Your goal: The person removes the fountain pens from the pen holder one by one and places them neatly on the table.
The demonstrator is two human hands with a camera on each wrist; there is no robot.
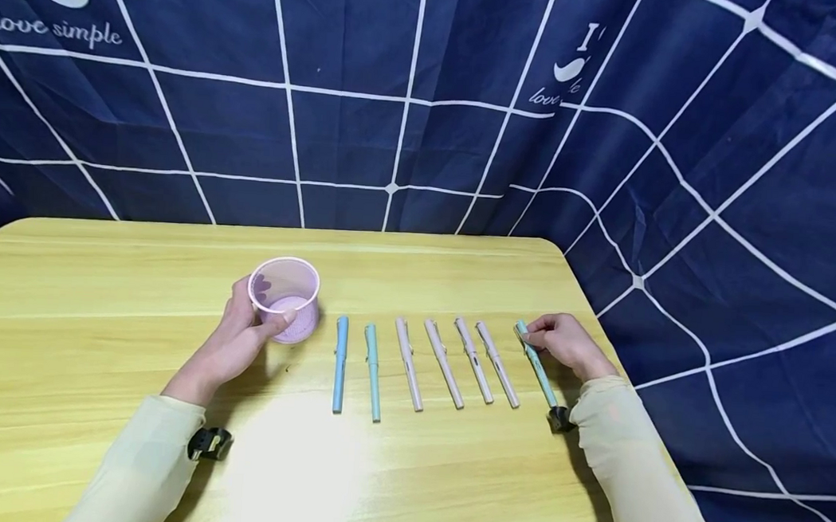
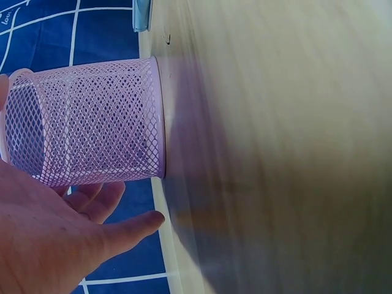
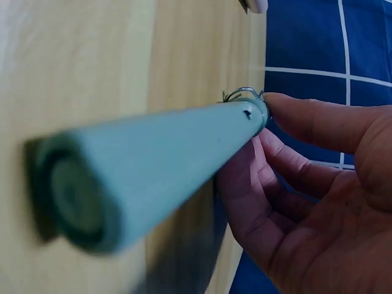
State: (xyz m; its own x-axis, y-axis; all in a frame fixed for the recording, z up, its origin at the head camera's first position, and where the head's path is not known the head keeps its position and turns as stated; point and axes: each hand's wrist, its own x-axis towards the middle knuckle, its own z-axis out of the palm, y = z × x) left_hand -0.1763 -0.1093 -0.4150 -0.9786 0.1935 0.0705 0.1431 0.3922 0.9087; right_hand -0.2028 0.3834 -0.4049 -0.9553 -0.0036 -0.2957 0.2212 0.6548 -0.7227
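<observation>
A pink mesh pen holder [image 1: 303,318] stands upright near the middle of the table, its mouth facing up. My left hand [image 1: 235,344] grips it from the left, thumb across the front at the rim and fingers round the far side. In the left wrist view the mesh wall [image 2: 101,122] shows close up, its base at the tabletop. At the right, my right hand [image 1: 564,342] pinches a mint-green pen [image 1: 539,374] near its clip end between thumb and fingers. The right wrist view shows this pen [image 3: 159,153] pointing toward the camera, its far end at the fingertips.
Between the hands lies a row of pens: a blue pen [image 1: 340,364], another mint-green pen [image 1: 373,374] and several pale lilac pens [image 1: 409,364]. The wooden table [image 1: 99,305] meets a dark blue gridded curtain [image 1: 346,137] at the back and right. Each wrist wears a small black device.
</observation>
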